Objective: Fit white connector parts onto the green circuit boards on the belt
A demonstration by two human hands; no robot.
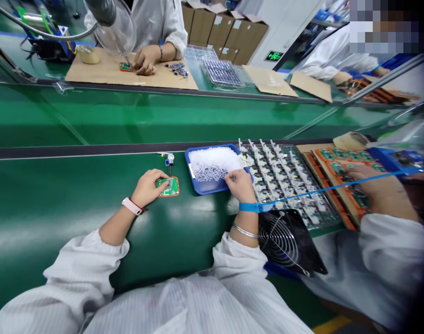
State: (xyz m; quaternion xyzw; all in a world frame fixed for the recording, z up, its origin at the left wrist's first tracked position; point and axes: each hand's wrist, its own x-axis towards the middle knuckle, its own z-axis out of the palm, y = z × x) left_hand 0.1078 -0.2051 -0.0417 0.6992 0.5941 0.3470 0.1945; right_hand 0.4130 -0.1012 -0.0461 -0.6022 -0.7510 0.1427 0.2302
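A small green circuit board (172,186) with an orange edge lies on the green bench. The thumb and forefinger of my left hand (150,188) grip its left side. Thin wires run from the board up to a small white part (170,159) with a blue piece. To the right stands a blue tray (208,188) heaped with tiny white pieces (215,162). My right hand (241,184), wearing a blue wrist strap (249,207), is at the tray's lower right corner. Its fingertips are pinched together; what they hold, if anything, is too small to make out.
Rows of white parts (285,171) fill a clear tray on the right. A black fan (285,239) sits below it. A co-worker's hand (370,183) is over orange-edged boards at far right. The blue cord (319,190) stretches rightward. Another person's hand (147,59) works across the bench.
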